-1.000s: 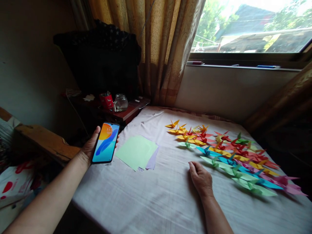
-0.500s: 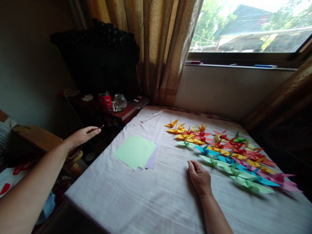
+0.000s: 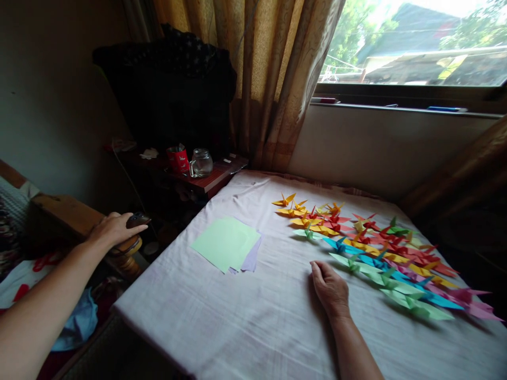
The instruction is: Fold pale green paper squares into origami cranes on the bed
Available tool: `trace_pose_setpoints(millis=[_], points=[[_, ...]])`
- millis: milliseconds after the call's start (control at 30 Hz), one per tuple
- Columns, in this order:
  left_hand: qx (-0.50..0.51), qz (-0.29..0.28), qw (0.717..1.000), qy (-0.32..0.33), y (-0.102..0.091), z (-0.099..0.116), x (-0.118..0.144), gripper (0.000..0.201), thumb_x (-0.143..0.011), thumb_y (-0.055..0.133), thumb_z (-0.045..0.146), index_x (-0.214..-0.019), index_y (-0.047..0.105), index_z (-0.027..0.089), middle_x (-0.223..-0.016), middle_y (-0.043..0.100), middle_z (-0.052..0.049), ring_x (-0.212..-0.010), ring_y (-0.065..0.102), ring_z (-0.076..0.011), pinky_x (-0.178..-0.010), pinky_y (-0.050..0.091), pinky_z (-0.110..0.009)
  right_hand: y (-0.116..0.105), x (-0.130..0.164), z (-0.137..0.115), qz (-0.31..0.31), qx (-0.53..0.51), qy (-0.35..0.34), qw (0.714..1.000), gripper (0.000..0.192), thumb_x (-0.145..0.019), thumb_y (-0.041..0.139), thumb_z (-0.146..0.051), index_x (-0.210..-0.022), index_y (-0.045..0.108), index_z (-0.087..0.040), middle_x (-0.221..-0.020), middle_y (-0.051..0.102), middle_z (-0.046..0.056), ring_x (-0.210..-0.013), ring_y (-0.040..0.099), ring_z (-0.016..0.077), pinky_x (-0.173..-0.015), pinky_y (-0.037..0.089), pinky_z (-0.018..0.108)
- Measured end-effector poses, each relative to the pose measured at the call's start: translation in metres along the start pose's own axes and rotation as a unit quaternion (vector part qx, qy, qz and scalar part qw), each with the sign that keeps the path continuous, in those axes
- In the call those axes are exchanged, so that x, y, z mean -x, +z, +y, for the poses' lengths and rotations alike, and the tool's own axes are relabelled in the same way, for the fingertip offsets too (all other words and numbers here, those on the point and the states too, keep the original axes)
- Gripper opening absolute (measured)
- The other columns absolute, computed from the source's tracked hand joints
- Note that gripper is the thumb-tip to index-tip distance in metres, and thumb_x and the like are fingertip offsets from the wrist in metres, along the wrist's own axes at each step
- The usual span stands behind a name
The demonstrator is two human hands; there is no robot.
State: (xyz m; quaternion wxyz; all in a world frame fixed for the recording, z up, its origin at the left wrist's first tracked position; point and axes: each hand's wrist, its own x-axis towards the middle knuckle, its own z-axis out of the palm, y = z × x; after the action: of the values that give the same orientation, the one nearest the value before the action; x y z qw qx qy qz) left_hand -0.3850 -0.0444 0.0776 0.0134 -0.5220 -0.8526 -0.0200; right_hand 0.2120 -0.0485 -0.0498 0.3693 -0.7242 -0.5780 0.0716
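Note:
Beside the table's left edge, my left hand rests on the dark, shiny rounded end of a wooden armrest. Its thumb is stretched out, apart from the fingers. My right hand lies on its side on the tablecloth, fingers curled in, with nothing visible in them. Between the two hands is a loose stack of square paper sheets, pale green on top, with purple sheets poking out at the right. Rows of folded paper cranes in several colours stand right of my right hand.
A small dark side table behind the left edge bears a red mug and a glass jar mug. Pens lie on the window sill. Below my left arm are bunched cloths.
My left hand has moved left and down from the air onto the armrest. My right hand stays put on the cloth. The view has shifted slightly.

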Motion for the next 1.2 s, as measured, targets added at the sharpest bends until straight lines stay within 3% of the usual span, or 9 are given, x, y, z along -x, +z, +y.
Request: trace_pose_setpoints(millis=[400, 533, 667, 767, 867, 967, 1067, 1200], points=[[-0.010, -0.010, 1.000, -0.008, 0.012, -0.005, -0.007, 0.076, -0.077, 0.054, 0.074, -0.123, 0.065, 0.014, -0.102, 0.068, -0.016, -0.099, 0.063, -0.0386, -0.083, 0.049, -0.041, -0.001, 0.001, -0.002, -0.012, 0.005, -0.006, 1.000, 0.052, -0.085, 0.038, -0.060, -0.085, 0.073, -0.022, -0.074, 0.073, 0.007, -0.068, 0.066, 0.0226, -0.062, 0.041, 0.029], [-0.009, -0.022, 1.000, -0.015, 0.009, -0.004, -0.009, 0.075, -0.078, 0.056, 0.072, -0.123, 0.064, 0.012, -0.113, 0.068, -0.022, -0.105, 0.064, -0.0415, -0.085, 0.050, -0.045, -0.001, 0.001, -0.003, -0.010, 0.001, -0.004, 1.000, 0.052, -0.085, 0.038, -0.060, -0.086, 0.074, -0.022, -0.074, 0.074, 0.007, -0.069, 0.066, 0.0230, -0.062, 0.041, 0.030], [-0.005, -0.006, 1.000, -0.021, 0.000, 0.008, -0.002, 0.075, -0.080, 0.060, 0.065, -0.130, 0.059, 0.009, -0.135, 0.058, -0.029, -0.121, 0.055, -0.0472, -0.097, 0.043, -0.058, -0.002, 0.001, -0.005, -0.006, -0.003, -0.012, 1.000, 0.052, -0.086, 0.037, -0.059, -0.084, 0.073, -0.022, -0.073, 0.073, 0.007, -0.067, 0.065, 0.0226, -0.061, 0.040, 0.030], [0.014, 0.053, 0.998, 0.008, -0.001, 0.036, 0.012, 0.075, -0.085, 0.058, 0.054, -0.138, 0.051, 0.001, -0.146, 0.044, -0.035, -0.134, 0.043, -0.0498, -0.107, 0.032, -0.062, -0.002, 0.001, -0.006, -0.007, -0.009, -0.008, 1.000, 0.052, -0.086, 0.037, -0.059, -0.084, 0.073, -0.022, -0.069, 0.072, 0.006, -0.065, 0.065, 0.0222, -0.062, 0.040, 0.029], [0.039, 0.070, 0.991, 0.107, 0.014, 0.086, 0.033, 0.058, -0.090, 0.052, 0.042, -0.138, 0.054, 0.010, -0.151, 0.045, -0.024, -0.141, 0.039, -0.0381, -0.115, 0.027, -0.052, -0.002, 0.001, -0.006, -0.006, -0.015, -0.003, 1.000, 0.051, -0.086, 0.039, -0.060, -0.085, 0.073, -0.022, -0.068, 0.072, 0.005, -0.064, 0.064, 0.0215, -0.062, 0.041, 0.029], [0.065, 0.045, 0.972, 0.220, 0.041, 0.145, 0.057, 0.044, -0.089, 0.055, 0.039, -0.129, 0.064, 0.022, -0.145, 0.056, -0.013, -0.140, 0.044, -0.0303, -0.120, 0.022, -0.046, -0.001, 0.001, -0.005, -0.007, -0.015, -0.004, 1.000, 0.051, -0.086, 0.038, -0.060, -0.085, 0.073, -0.022, -0.068, 0.072, 0.005, -0.064, 0.064, 0.0214, -0.062, 0.041, 0.029], [0.087, 0.012, 0.949, 0.302, 0.065, 0.194, 0.079, 0.044, -0.087, 0.060, 0.041, -0.128, 0.066, 0.026, -0.144, 0.058, -0.010, -0.140, 0.045, -0.0291, -0.121, 0.023, -0.045, -0.001, 0.001, -0.006, -0.007, -0.015, -0.006, 1.000, 0.051, -0.087, 0.037, -0.059, -0.084, 0.073, -0.022, -0.068, 0.071, 0.006, -0.064, 0.064, 0.0209, -0.062, 0.042, 0.029], [0.098, -0.018, 0.933, 0.347, 0.083, 0.233, 0.101, 0.054, -0.088, 0.060, 0.046, -0.135, 0.061, 0.021, -0.147, 0.055, -0.015, -0.139, 0.046, -0.0329, -0.117, 0.030, -0.051, -0.002, 0.002, -0.008, -0.006, -0.016, -0.007, 1.000, 0.051, -0.088, 0.037, -0.058, -0.085, 0.073, -0.021, -0.070, 0.072, 0.006, -0.065, 0.064, 0.0212, -0.063, 0.042, 0.029]])
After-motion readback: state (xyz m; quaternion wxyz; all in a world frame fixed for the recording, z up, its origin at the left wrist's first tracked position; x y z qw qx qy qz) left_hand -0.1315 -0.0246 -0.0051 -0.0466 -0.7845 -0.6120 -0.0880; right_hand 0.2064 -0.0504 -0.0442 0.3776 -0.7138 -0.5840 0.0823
